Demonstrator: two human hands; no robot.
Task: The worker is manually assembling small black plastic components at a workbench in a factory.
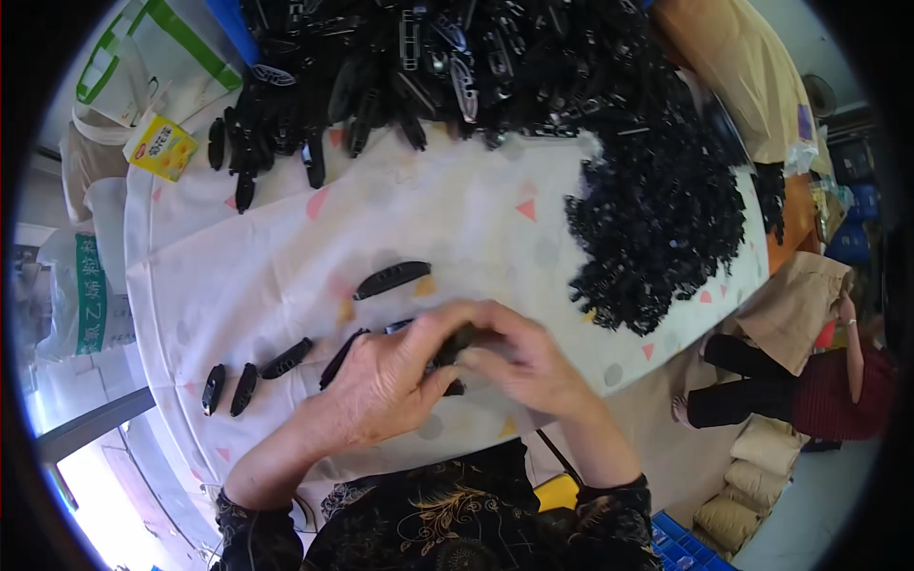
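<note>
Dark shirt [419,523] with gold sprigs at the lower edge; left hand [381,385] and right hand [528,366] meet over the near side of the table [457,209]; fingers of both curled in close, holding a piece [460,340] between them; its long axis seems to slant from upper right to lower left, though which end leads cannot be told; visible surface dark, full outline covered by the fingers.

One clip [392,279] lies just beyond the hands, black, curved and slotted, long axis mostly crosswise, right end farther off; three clips [288,358] lie left of the left hand, two near upright, one slanting; another [341,362] is partly blocked by that hand; heap [409,76] of black clips at the far side; pile [657,219] of small black parts to the right; yellow box [162,147] far left; co-worker [843,390] beyond the table, right.
</note>
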